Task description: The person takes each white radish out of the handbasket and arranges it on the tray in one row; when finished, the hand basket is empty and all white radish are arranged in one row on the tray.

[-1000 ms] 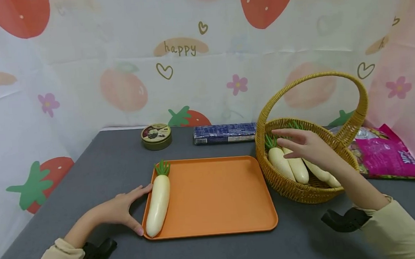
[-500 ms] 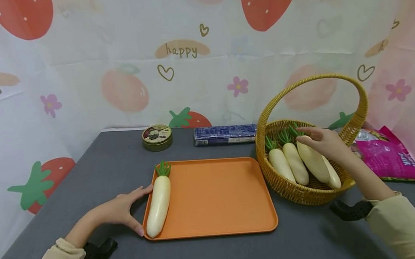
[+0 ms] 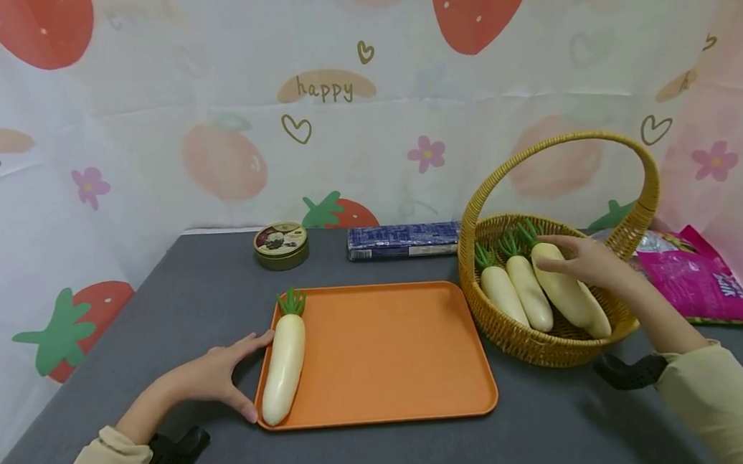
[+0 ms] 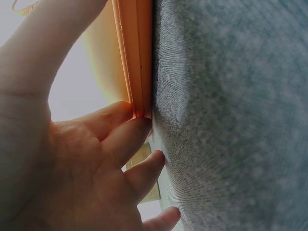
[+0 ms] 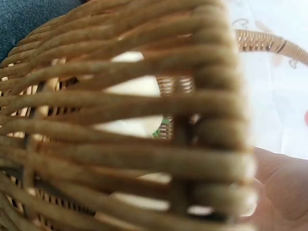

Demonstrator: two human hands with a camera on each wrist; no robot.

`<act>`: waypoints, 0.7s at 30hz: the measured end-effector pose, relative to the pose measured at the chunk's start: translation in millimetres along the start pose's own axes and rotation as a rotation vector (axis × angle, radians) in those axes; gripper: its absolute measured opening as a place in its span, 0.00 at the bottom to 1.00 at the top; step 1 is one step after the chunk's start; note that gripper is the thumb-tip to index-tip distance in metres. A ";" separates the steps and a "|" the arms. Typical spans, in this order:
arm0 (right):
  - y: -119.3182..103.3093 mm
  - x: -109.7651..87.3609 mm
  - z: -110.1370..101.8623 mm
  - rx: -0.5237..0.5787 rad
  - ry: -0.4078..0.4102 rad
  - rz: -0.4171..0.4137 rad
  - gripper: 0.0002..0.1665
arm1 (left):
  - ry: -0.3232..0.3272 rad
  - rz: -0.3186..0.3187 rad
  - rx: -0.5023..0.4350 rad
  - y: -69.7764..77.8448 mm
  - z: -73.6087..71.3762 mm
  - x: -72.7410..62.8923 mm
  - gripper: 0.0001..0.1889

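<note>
A white radish [image 3: 284, 367] with green leaves lies along the left side of the orange tray [image 3: 393, 353]. My left hand [image 3: 210, 376] has thumb and index finger spread, touching the tray's left edge; in the left wrist view its fingertips [image 4: 139, 126] meet the rim. Inside the wicker basket [image 3: 535, 353] on the right are several white radishes [image 3: 528, 296]. My right hand [image 3: 587, 263] reaches under the basket's handle and holds the upper part of one radish [image 3: 563, 294] between thumb and fingers. In the right wrist view the basket's wall hides most of this hand.
A round tin [image 3: 280, 247] and a blue packet [image 3: 404, 241] stand behind the tray. To the basket's right lies a pink bag [image 3: 698, 277]. The tall basket handle [image 3: 572, 139] arches over the right hand. A printed curtain [image 3: 365, 139] hangs behind the table.
My right hand has moved right within the basket, from above the middle radishes to one farther right, and taken hold of its upper part. The left hand and the tray have stayed put.
</note>
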State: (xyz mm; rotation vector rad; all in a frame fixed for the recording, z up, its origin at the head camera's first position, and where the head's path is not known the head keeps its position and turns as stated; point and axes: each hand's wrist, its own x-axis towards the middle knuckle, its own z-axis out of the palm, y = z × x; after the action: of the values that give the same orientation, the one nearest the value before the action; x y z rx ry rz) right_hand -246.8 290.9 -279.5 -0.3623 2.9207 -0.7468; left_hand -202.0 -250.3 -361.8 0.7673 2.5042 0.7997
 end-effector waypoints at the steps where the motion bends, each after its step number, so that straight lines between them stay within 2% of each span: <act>1: 2.1 0.7 0.4 0.004 -0.017 0.002 0.40 | 0.000 0.000 0.001 0.1 0.0 -0.1 0.57; 6: 11.2 3.4 4.3 0.024 -0.096 -0.004 0.41 | 0.004 -0.012 0.004 -0.1 -0.2 -0.9 0.57; 10: 15.1 3.3 4.3 0.020 -0.107 -0.003 0.39 | 0.006 -0.007 0.003 1.0 -0.7 -1.1 0.57; 16: 13.3 2.3 6.0 0.008 -0.086 0.022 0.37 | -0.003 -0.026 0.006 2.1 -0.9 -0.7 0.57; 21: 11.5 2.0 9.9 -0.032 -0.027 0.018 0.35 | -0.011 -0.045 0.020 2.4 -1.5 -0.2 0.57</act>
State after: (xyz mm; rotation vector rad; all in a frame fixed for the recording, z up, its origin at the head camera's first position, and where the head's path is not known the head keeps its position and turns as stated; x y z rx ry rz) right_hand -249.5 295.6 -293.8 -0.3456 2.9101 -0.6876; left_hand -201.7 -249.4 -359.1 0.7170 2.5142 0.7546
